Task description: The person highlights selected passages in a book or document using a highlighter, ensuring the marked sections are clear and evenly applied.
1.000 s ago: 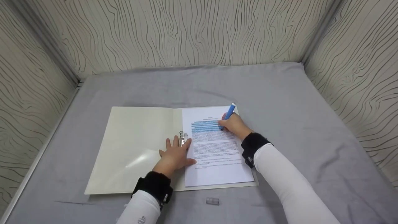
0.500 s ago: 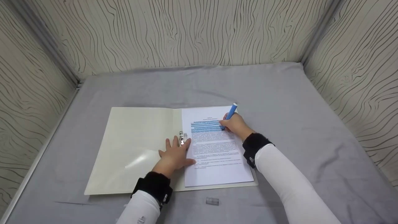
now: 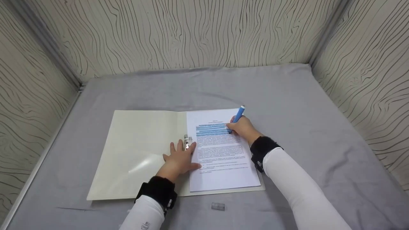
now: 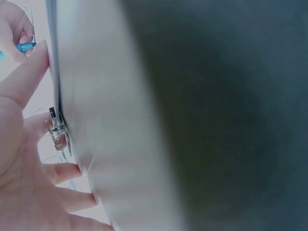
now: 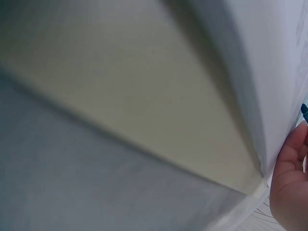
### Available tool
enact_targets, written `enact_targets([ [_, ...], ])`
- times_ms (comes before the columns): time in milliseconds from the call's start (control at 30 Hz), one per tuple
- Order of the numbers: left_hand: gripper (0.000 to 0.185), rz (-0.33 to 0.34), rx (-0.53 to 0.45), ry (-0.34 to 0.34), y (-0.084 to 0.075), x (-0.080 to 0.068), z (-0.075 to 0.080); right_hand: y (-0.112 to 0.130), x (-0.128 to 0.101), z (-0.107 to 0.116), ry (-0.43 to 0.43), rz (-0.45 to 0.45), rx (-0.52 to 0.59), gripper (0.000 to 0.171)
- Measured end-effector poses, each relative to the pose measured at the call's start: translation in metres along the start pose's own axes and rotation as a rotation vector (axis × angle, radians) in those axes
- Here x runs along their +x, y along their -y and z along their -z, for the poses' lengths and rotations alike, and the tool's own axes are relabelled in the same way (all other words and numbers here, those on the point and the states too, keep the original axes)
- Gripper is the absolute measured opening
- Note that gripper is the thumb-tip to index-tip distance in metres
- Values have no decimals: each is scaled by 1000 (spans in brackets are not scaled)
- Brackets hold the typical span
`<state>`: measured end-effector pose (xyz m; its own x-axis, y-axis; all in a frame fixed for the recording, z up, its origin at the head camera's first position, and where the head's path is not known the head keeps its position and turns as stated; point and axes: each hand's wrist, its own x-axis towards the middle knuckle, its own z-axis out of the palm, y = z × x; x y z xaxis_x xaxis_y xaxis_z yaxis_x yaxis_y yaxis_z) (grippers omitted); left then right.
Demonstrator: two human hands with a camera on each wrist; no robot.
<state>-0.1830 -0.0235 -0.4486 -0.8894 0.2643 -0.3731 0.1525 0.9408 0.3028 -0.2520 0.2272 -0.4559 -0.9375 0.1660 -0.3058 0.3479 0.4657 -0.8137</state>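
Note:
An open cream folder (image 3: 137, 150) lies on the grey cloth, with a printed sheet (image 3: 222, 159) on its right half. Several lines near the sheet's top are marked blue (image 3: 211, 129). My right hand (image 3: 243, 127) grips a blue highlighter (image 3: 237, 115), its tip on the sheet at the right end of the marked lines. My left hand (image 3: 180, 158) lies flat with spread fingers over the spine, beside the metal clip (image 3: 188, 141). In the left wrist view the left hand (image 4: 29, 159) rests by the clip (image 4: 57, 132). The right wrist view shows the right hand's edge (image 5: 291, 178) against the sheet.
A small clear cap (image 3: 218, 206) lies on the grey cloth (image 3: 303, 105) in front of the folder. Wood-grain patterned walls (image 3: 191, 32) close in the back, left and right sides.
My right hand and the highlighter have shifted slightly to the right along the marked lines. The left hand has stayed put.

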Motion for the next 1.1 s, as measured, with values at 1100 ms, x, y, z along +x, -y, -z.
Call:
enact_targets([
  [1100, 84, 2, 0, 8, 0, -1, 0, -5, -1, 7, -19, 20, 6, 17],
])
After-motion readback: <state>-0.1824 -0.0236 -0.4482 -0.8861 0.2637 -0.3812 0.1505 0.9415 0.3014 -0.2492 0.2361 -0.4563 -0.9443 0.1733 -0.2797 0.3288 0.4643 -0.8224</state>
